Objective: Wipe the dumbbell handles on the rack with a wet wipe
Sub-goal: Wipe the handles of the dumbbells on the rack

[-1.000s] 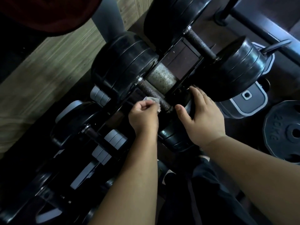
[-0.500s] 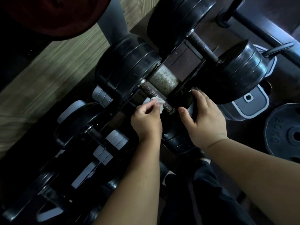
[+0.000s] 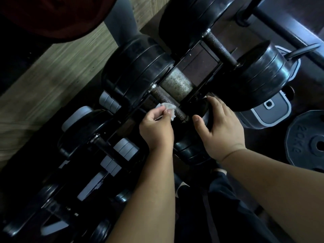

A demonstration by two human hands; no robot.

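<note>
A: Where's your left hand (image 3: pixel 157 128) right now?

B: Your fingers are curled in and pinched on the wet wipe (image 3: pixel 168 108), a small crumpled white piece. You've got it pressed against the knurled handle (image 3: pixel 167 102) of the nearer big dumbbell, near the middle of the bar.

A: And your right hand (image 3: pixel 220 126)?

B: It's spread open, not gripping anything. The fingers lie over the top of the black weight head (image 3: pixel 190 149) at the near end of that same dumbbell, and the thumb sticks out toward the handle, just beside its near end.

A: Which way does the handle run?

B: Its long axis is diagonal in your view, from upper left down to lower right. The upper end goes into the large black head (image 3: pixel 136 71) on the far side; the lower end goes into the head under your right palm. The dumbbell lies across the rack (image 3: pixel 122 123), roughly square to its rails.

A: Anything else nearby?

B: A second large dumbbell sits just beyond, with its own handle (image 3: pixel 220 50) on the same slant. A speckled grey cylinder (image 3: pixel 177 84) lies between the two, touching your handle's upper stretch or just behind it; you can't tell which. Smaller dumbbells with grey collars sit lower left. A 20 kg plate (image 3: pixel 307 139) lies at the right on the floor.
</note>
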